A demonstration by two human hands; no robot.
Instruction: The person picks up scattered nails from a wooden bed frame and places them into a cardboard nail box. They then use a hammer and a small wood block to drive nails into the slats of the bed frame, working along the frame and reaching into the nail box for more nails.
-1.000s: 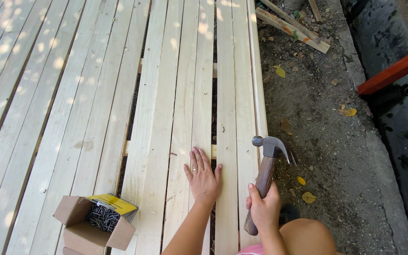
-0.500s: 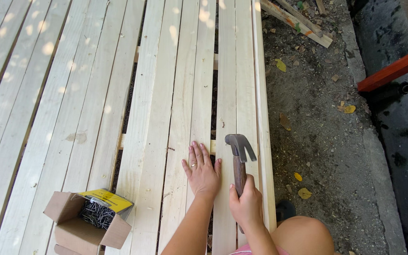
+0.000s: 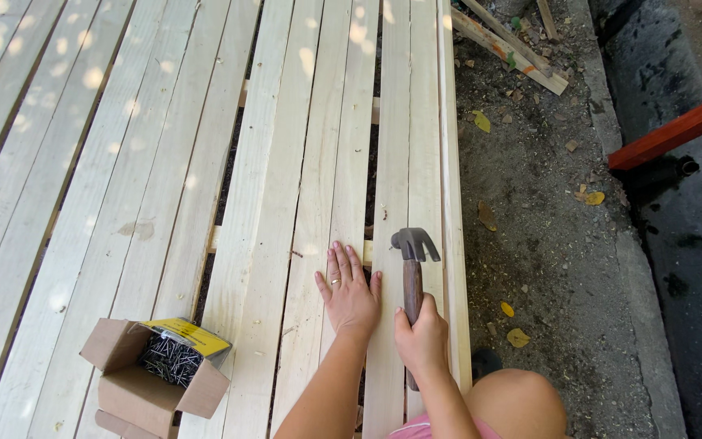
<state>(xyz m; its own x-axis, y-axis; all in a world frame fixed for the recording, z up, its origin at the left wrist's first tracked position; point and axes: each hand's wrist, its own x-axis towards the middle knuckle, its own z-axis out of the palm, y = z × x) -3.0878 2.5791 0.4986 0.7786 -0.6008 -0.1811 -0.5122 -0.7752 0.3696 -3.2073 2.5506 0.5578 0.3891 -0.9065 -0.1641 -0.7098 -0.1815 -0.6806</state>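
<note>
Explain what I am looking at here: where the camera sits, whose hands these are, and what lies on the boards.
The camera sits on a person's head and looks down, so both hands belong to that person. The left hand lies flat, fingers spread, on pale wooden planks laid side by side. The right hand grips the handle of a claw hammer, whose head is over a plank just beside the left hand. At lower left an open cardboard box full of dark nails rests on the planks. To the right is bare ground with dry leaves, scrap wood and a red beam. The person's knee shows at the bottom.
</note>
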